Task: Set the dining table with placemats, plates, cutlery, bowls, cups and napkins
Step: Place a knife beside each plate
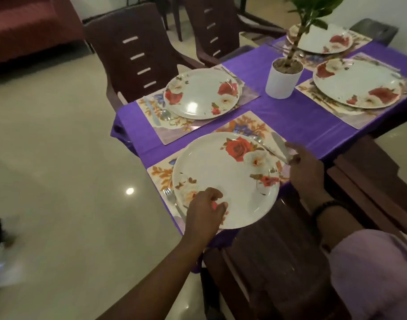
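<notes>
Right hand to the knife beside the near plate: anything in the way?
Nothing visible. The right hand is already at the knife, fingertips on its handle end, on the placemat by the near plate's right rim. The left hand rests on the plate's near-left edge, well clear of it.

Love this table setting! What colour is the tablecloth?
Purple tablecloth, seen best in the head view.

Four floral plates (223, 179) flat on floral placemats (161, 174); fork (172, 199) left of nearest, knife (280, 146) right.
</notes>
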